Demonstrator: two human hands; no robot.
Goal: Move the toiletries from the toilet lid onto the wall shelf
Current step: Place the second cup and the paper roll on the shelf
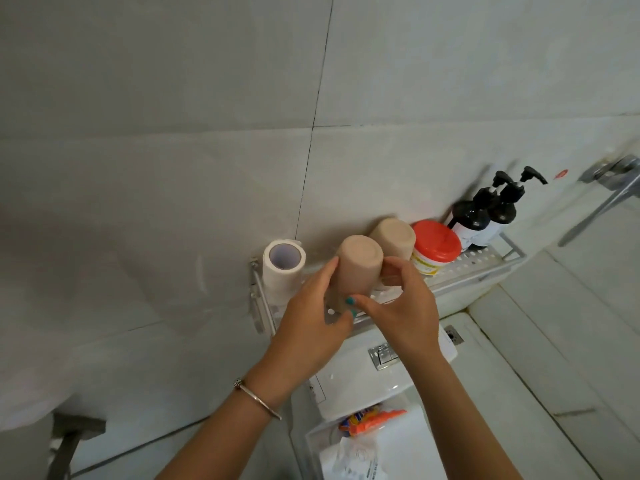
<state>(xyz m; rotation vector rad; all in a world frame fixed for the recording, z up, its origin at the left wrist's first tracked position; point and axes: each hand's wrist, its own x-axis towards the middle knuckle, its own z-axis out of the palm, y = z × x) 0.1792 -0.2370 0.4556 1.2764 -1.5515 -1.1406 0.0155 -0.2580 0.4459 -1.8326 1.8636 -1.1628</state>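
Head view: beige cup [358, 263] upside down, flat base facing up, held over the front left part of the perforated metal wall shelf [467, 268]; whether its rim touches the shelf cannot be told. Left hand [311, 327] wrapped around the cup's left side, fingers curled on it, thumb low near the front rail. Right hand [401, 306] gripping the cup's right side, fingertips against the wall of the cup, thumb with teal nail polish crossing in front near the cup's lower edge. Thin metal bangle [258, 398] on the left wrist. Just behind and right of the held cup, second beige cup [393, 237], also inverted, standing on the shelf. Next to that on the right, white jar with a red lid [437, 244], then two dark pump bottles [485, 216] side by side at the shelf's right end. Toilet paper roll [283, 271] upright at the shelf's left end, just beside the held cup. Below the shelf, white toilet tank [349, 386] with a chrome flush button [382, 355] on top. Lower still, orange packet [372, 420] and crumpled white wrapper [356, 455] lying on the toilet lid [412, 441]. Grey tiled wall [173, 133] behind everything.
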